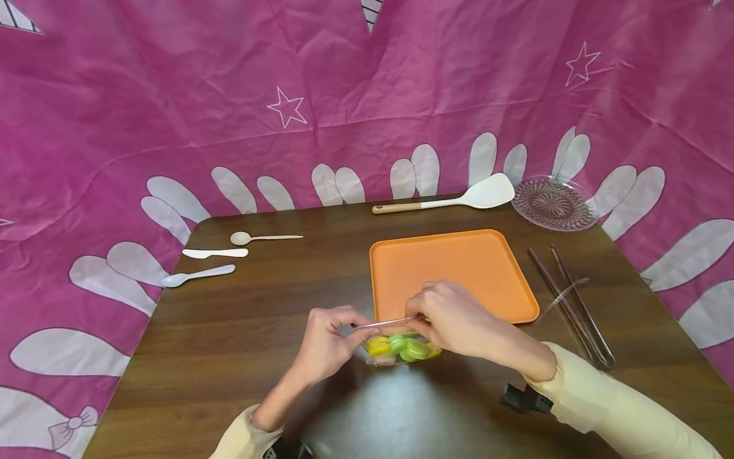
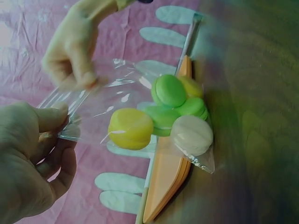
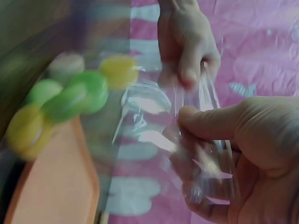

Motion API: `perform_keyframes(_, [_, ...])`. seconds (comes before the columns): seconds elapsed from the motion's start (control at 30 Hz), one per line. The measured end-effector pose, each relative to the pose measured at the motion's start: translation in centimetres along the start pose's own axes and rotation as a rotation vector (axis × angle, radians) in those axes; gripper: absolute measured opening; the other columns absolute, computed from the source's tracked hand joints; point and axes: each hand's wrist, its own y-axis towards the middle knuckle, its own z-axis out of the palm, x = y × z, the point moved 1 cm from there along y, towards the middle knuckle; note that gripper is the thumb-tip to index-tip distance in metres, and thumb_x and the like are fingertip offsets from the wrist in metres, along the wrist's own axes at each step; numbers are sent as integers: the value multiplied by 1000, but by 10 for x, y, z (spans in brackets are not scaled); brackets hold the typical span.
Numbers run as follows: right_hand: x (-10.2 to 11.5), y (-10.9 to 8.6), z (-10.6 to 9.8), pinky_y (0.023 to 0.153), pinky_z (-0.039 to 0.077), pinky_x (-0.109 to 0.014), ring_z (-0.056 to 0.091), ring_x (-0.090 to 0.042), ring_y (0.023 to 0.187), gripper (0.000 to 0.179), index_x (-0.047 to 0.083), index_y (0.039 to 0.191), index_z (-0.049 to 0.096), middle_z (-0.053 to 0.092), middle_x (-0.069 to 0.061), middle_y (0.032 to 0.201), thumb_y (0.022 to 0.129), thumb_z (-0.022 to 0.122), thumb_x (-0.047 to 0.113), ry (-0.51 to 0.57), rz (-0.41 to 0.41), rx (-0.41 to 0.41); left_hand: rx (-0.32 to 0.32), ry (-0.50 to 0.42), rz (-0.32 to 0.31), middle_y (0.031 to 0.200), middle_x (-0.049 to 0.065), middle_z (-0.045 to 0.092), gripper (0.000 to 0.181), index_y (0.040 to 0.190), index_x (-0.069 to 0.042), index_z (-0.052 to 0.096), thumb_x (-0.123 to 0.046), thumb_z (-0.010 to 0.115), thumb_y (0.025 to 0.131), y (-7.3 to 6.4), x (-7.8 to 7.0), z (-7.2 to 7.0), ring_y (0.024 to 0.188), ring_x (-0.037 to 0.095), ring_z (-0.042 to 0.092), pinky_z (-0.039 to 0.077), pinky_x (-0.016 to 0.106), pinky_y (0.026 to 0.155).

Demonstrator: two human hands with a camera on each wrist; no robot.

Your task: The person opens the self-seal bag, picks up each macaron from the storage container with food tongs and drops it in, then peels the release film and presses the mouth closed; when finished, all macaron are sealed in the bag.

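Observation:
A clear plastic bag [image 2: 105,112] hangs between both hands, held up by its top edge above the table. Inside it lie several macarons, among them a yellow one [image 2: 131,129], some green ones [image 2: 170,91] and an off-white one [image 2: 192,135]. The left hand [image 1: 329,341] pinches one end of the bag's top edge between thumb and fingers. At the other end the right hand [image 1: 453,319] pinches the same edge. Just beyond the bag lies an orange tray [image 1: 444,264], its near edge partly hidden by the hands and bag.
On the left lie a cream spoon [image 1: 241,238], a white knife [image 1: 215,253] and a white spoon [image 1: 197,275]. A white spatula [image 1: 487,192] and a clear patterned plate [image 1: 553,203] are at the back right. Metal tongs [image 1: 582,312] lie right of the tray, with a transparent strip across them.

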Motion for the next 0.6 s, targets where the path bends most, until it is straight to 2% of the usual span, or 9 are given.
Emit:
perform_keyframes(0.2, [-21,-27,-11,55,41,-23,47,-4,64,17,18,75,72,57,20,69,79,85,8,72,105,-37,-3,31,-26,71,-6,73,16,77,-10,80,1,88,71,0,2,-7,61,6,65,48,19,59])
perform_keyframes(0.4, [-30,-36,-12,55,44,-23,49,-2,65,16,18,77,75,59,19,72,80,84,6,195,95,-56,36,40,-10,76,-4,75,13,82,-9,81,1,85,75,-1,1,-10,67,6,69,52,22,61])
perform_keyframes(0.6, [-32,-39,-10,54,43,-24,48,-3,64,15,16,79,75,61,18,73,81,82,4,203,96,-60,77,51,-2,79,-4,75,15,87,-9,80,4,82,79,-1,-1,-10,70,6,70,55,27,63])
